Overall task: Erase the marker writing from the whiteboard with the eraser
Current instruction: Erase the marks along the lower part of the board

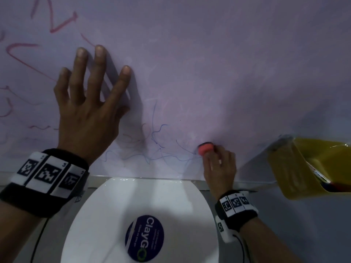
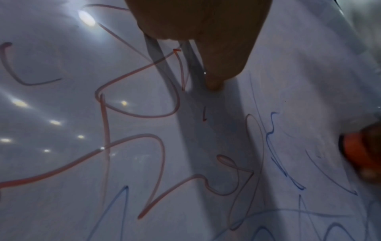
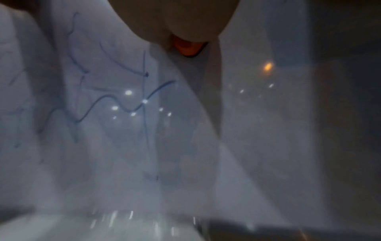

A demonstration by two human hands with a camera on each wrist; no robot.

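The whiteboard (image 1: 218,63) fills the head view. Red marker writing (image 1: 28,59) covers its left part and thin blue scribbles (image 1: 152,149) run along its lower middle. My left hand (image 1: 89,103) lies flat on the board with fingers spread, its fingertips (image 2: 214,84) pressing the surface. My right hand (image 1: 218,166) pinches a small round red-orange eraser (image 1: 206,148) against the board at the right end of the blue scribble. The same eraser (image 3: 187,47) peeks out under my fingers in the blurred right wrist view, and the eraser (image 2: 358,150) shows at the right edge of the left wrist view.
A white oval seat back (image 1: 114,215) with a round blue sticker (image 1: 144,238) stands below the board's lower edge. A yellow tray (image 1: 307,168) holding markers hangs at the board's right side. Black cables run from both wrist bands.
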